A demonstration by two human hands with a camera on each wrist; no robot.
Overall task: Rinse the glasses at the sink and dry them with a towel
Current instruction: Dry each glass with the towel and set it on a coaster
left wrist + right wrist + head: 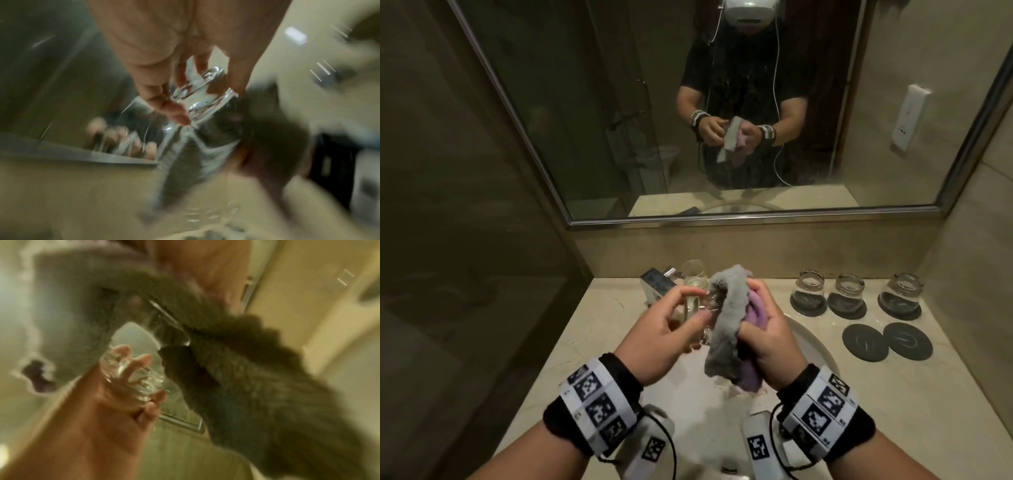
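Beige tabletop around the sink: at frame centre the left hand grips a glass, the right hand clutching the towel against it. Drying looks underway; next, judging by three upturned glasses at right, it joins them.

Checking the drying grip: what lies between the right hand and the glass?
The towel: the right hand grips it against the glass, which the left hand holds. Head view shows it.
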